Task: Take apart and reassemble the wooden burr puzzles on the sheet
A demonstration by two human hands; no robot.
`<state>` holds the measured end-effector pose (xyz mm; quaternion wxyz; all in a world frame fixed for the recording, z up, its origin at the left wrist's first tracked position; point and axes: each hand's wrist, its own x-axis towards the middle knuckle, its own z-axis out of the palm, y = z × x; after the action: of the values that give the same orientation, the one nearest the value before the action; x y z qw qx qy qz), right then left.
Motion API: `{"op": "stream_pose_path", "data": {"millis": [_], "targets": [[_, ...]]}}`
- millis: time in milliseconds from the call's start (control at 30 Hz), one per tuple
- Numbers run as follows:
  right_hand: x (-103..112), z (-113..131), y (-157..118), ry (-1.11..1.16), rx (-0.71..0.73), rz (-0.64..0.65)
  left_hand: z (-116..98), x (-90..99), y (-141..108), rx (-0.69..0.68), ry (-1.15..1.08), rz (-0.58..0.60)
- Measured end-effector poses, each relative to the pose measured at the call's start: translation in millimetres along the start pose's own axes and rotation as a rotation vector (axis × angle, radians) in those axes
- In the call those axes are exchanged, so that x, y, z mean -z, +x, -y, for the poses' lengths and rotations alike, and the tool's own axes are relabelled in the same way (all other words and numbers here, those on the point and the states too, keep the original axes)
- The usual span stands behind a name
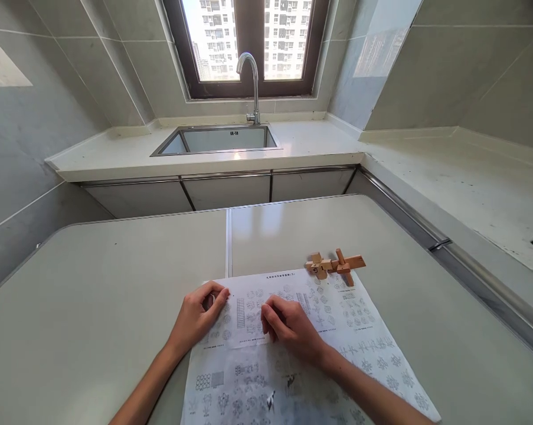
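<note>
Your right hand [290, 327] is loosely curled, knuckles up, with its thumb tucked near the bent index finger. Your left hand [203, 308] sits to the left of your right hand, well apart and slightly farther from you, its thumb and index finger bowed into a ring. Your bare right forearm [359, 378] angles back rightward from the right hand; your bare left forearm [160, 369] slants in from the near left of it.

Kitchen: inset sink [224, 140], curved metal faucet [255, 88], white countertop [310, 137], tiled walls [465, 77].
</note>
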<state>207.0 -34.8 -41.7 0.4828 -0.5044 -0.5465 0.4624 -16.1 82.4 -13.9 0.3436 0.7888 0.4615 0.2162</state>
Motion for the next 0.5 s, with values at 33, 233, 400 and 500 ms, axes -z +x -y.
{"op": "stream_pose_path", "data": {"millis": [33,233,400,500], "targets": [[-0.1,0.1,0.2,0.000,0.000,0.000,-0.1,0.0,-0.1,0.002,0.003,-0.001],[-1.0,0.6,2.1,-0.003,-0.001,-0.008,-2.1,0.3,0.6,-0.007,0.025,-0.009],[-1.2,1.4,2.7,-0.006,-0.001,-0.013,-0.7,0.6,2.1,-0.010,0.035,-0.007],[-0.8,1.5,3.1,-0.012,0.001,-0.009,1.9,0.3,1.9,-0.008,0.032,0.002]]}}
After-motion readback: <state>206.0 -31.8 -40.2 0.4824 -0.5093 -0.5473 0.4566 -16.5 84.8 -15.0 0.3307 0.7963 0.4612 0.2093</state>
